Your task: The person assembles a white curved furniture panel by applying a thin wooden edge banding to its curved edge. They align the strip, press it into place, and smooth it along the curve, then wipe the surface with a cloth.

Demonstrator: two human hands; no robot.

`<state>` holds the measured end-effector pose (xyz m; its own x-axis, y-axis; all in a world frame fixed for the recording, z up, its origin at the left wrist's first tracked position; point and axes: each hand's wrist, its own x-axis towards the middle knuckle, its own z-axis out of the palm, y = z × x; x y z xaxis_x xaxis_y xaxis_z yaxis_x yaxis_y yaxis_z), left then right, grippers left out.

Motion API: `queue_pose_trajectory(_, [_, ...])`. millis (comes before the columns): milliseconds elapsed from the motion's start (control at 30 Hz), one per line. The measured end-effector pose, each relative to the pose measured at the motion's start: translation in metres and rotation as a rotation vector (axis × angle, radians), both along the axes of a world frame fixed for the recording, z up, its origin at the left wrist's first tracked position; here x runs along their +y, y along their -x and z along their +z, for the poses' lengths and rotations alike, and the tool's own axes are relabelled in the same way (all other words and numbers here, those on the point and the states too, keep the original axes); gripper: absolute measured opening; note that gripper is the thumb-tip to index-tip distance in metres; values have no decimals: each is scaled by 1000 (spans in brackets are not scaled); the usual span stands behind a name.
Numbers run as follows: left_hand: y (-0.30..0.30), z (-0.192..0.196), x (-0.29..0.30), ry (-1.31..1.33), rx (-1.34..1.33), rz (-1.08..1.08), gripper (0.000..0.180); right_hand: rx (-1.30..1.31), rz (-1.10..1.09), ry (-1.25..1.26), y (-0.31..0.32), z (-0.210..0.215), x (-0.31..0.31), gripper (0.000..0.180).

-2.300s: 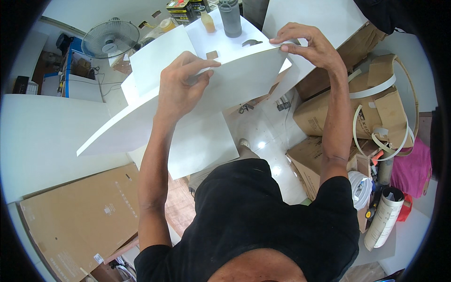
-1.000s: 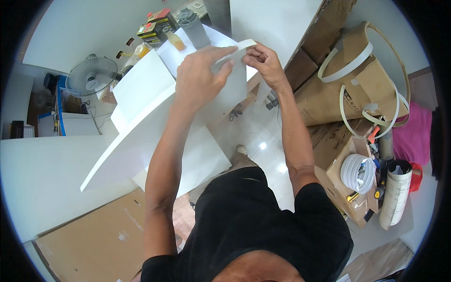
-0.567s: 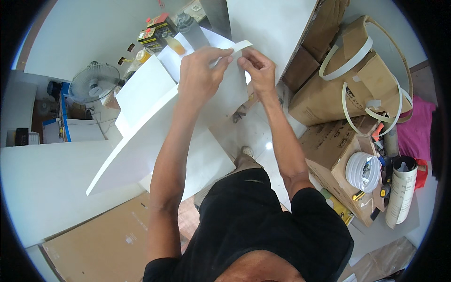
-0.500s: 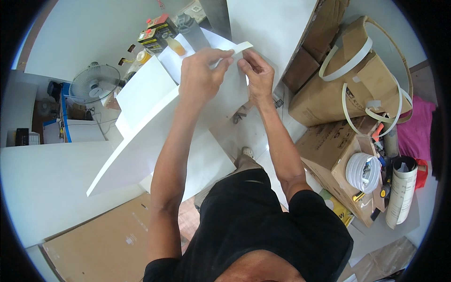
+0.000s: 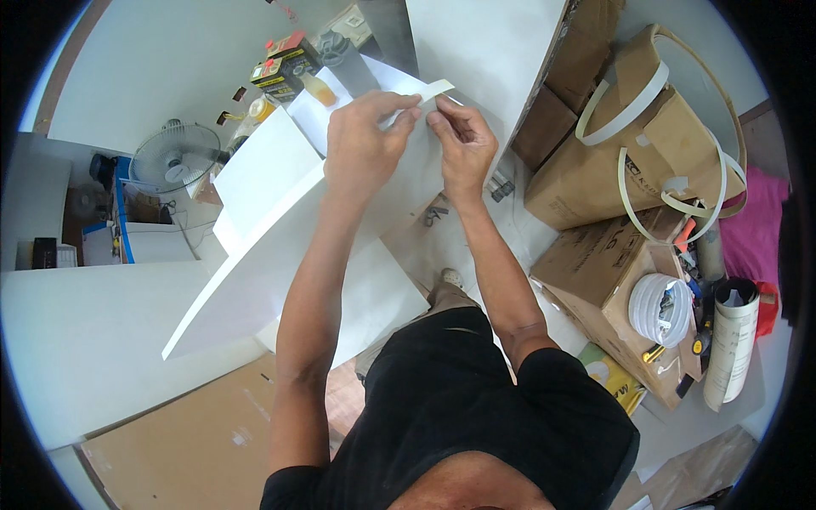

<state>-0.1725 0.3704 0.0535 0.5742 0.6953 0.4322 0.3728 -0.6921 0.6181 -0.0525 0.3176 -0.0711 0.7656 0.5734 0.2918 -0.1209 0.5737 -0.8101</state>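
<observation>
White edge-banding strip (image 5: 429,91) — a narrow pale band — lies along the top edge of the tilted white panel (image 5: 280,246), its free end sticking out past the fingers toward the upper right; the left hand (image 5: 365,140) pinches the strip from above, thumb and fingers pressed together on it; the right hand (image 5: 463,140) pinches it just beside, fingertips closed on the same band, the two hands nearly touching. Change noted: about two seconds ago both hands were spread wide apart, gripping the panel's edges; they have since come together at one point on its upper edge, and over the last half second they barely shift. Judgement: carrying the panel appears finished and fine work on the strip is in hand, the panel apparently resting on something unseen. Beyond the panel: bottles and small cartons (image 5: 285,68) on a white surface, a desk fan (image 5: 174,157) to the left; to the right, brown cardboard boxes (image 5: 629,170) draped with loops of the same white band, and a coiled roll (image 5: 663,306) on another box.
</observation>
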Motion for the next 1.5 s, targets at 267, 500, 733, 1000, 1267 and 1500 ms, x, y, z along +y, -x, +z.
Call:
queue_pose_trajectory(267, [-3, 10, -2, -40, 121, -5, 27, 101, 129, -26, 0, -2, 4, 38])
queue_pose_trajectory(500, [1, 3, -9, -135, 221, -3, 34, 23, 106, 34, 1, -3, 3, 38])
queue_pose_trajectory(733, [11, 17, -11, -114, 243, -55, 37, 83, 265, -19, -17, -6, 3, 46])
queue_pose_trajectory(1000, [60, 28, -30, -161, 445, 209, 44, 69, 168, 136, -17, 32, -3, 53])
queue_pose_trajectory(1267, [193, 23, -45, -114, 362, 397, 38, -1373, -552, 276, -13, 56, -21, 38])
queue_pose_trajectory(1500, [245, 6, -53, -82, 173, 383, 38, -1349, -312, 269, 35, 53, -35, 39])
